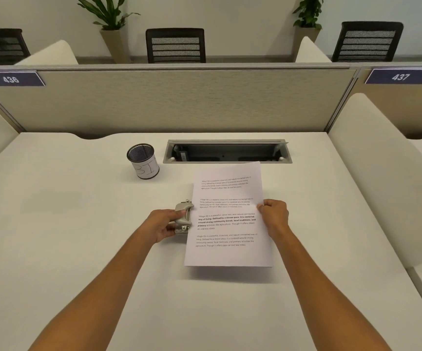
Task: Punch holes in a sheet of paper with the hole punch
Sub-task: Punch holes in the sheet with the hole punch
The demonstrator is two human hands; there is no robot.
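Head cam, L hand (164, 224) gripping hole punch (183, 216), R hand (273, 215) pinching paper (227, 224) edge

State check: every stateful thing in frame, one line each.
sheet of paper: printed side up, left edge in the punch, right edge lifted
hole punch: on desk, lever not visibly pressed
left hand: gripping hole punch
right hand: pinching paper's right edge
mesh cup: upright, looks empty
desk cable box: lid open
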